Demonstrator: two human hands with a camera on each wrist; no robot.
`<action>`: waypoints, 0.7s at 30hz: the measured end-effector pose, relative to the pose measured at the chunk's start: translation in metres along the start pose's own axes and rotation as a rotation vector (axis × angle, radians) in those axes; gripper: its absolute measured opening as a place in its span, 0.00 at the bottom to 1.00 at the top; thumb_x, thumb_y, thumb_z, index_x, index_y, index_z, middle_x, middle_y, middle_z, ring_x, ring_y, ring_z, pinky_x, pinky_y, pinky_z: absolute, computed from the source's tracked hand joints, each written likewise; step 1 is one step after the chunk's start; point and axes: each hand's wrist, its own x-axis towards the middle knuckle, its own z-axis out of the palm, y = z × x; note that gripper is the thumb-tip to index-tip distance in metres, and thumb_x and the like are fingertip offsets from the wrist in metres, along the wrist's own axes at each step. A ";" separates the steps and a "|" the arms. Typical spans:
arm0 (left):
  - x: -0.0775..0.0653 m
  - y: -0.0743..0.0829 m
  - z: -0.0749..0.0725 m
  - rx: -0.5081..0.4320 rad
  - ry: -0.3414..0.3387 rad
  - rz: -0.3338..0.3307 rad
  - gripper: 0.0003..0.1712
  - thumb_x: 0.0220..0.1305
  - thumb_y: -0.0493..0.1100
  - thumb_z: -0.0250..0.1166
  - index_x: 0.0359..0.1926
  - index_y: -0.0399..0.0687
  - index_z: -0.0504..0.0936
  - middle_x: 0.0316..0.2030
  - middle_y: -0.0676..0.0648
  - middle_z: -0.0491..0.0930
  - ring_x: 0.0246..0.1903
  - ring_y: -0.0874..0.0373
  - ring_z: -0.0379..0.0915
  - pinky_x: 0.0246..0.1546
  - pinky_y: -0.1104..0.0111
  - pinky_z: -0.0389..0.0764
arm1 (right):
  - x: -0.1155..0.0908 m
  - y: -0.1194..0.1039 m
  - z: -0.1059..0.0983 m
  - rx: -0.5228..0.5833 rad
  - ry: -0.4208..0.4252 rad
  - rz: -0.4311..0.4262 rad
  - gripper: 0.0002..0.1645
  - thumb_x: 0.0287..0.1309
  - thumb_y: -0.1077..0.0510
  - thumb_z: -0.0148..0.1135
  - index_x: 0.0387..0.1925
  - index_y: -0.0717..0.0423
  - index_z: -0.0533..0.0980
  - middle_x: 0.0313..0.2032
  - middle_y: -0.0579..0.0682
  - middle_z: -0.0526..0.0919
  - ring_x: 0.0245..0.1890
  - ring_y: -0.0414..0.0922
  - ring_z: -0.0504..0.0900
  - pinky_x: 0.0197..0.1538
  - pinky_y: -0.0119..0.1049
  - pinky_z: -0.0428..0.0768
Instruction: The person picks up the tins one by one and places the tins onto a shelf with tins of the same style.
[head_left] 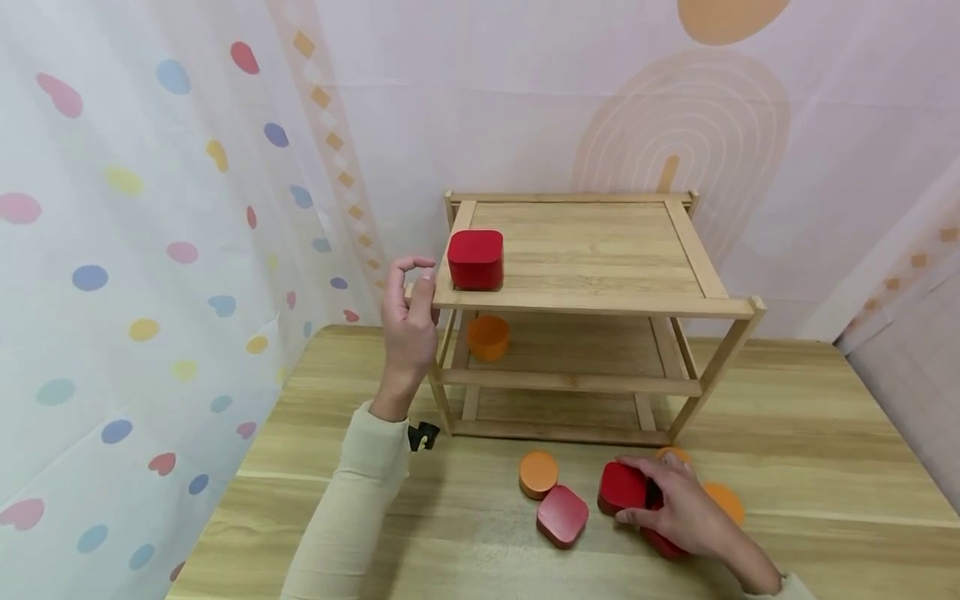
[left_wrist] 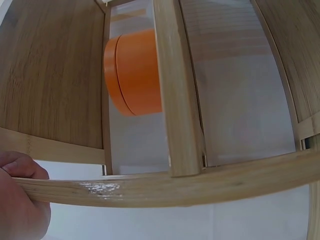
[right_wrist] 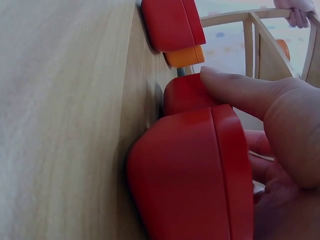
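Observation:
At the left front corner of a wooden two-tier shelf (head_left: 592,250), my left hand (head_left: 411,321) grips the end of its frame. Close beside that hand, a red rounded-square container (head_left: 477,260) stands on the top board. An orange round container (left_wrist: 137,72) sits on the tier below. Down on the table, my right hand (head_left: 686,504) holds a red container (head_left: 622,487) between thumb and fingers; part of the fingers is hidden behind it in the right wrist view. Another red container (right_wrist: 185,175) stands under the palm, partly covered by the hand in the head view.
Left of the right hand are an orange round container (head_left: 538,473) and a red container (head_left: 562,517), side by side. Two more orange containers, one on the right (head_left: 723,502), are partly hidden behind the right hand. Patterned curtains (head_left: 510,100) hang behind the table (head_left: 300,475).

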 end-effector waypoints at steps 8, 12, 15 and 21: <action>-0.002 0.001 0.001 -0.004 0.007 0.018 0.20 0.76 0.48 0.46 0.52 0.34 0.70 0.13 0.52 0.59 0.11 0.55 0.53 0.12 0.69 0.58 | 0.000 -0.001 -0.001 0.086 -0.010 0.052 0.40 0.47 0.44 0.77 0.61 0.54 0.75 0.45 0.48 0.78 0.45 0.46 0.69 0.36 0.32 0.76; -0.002 0.003 0.002 0.002 0.012 0.014 0.19 0.76 0.48 0.46 0.51 0.36 0.71 0.14 0.51 0.60 0.12 0.55 0.54 0.13 0.69 0.58 | 0.000 -0.001 -0.003 0.123 0.000 0.047 0.38 0.48 0.46 0.77 0.60 0.55 0.75 0.46 0.50 0.77 0.44 0.46 0.70 0.35 0.31 0.77; -0.003 0.003 0.002 0.007 0.020 0.017 0.17 0.76 0.47 0.46 0.50 0.37 0.71 0.14 0.51 0.60 0.12 0.55 0.54 0.13 0.69 0.58 | 0.000 -0.002 -0.006 0.133 0.014 0.039 0.36 0.48 0.48 0.77 0.59 0.53 0.76 0.44 0.50 0.76 0.42 0.45 0.71 0.35 0.31 0.77; -0.003 0.003 0.001 0.007 0.026 0.029 0.17 0.76 0.47 0.47 0.46 0.37 0.74 0.16 0.48 0.62 0.14 0.55 0.56 0.16 0.70 0.60 | 0.001 -0.005 -0.013 0.139 0.039 0.014 0.34 0.49 0.51 0.76 0.59 0.53 0.76 0.46 0.50 0.78 0.43 0.45 0.73 0.36 0.32 0.78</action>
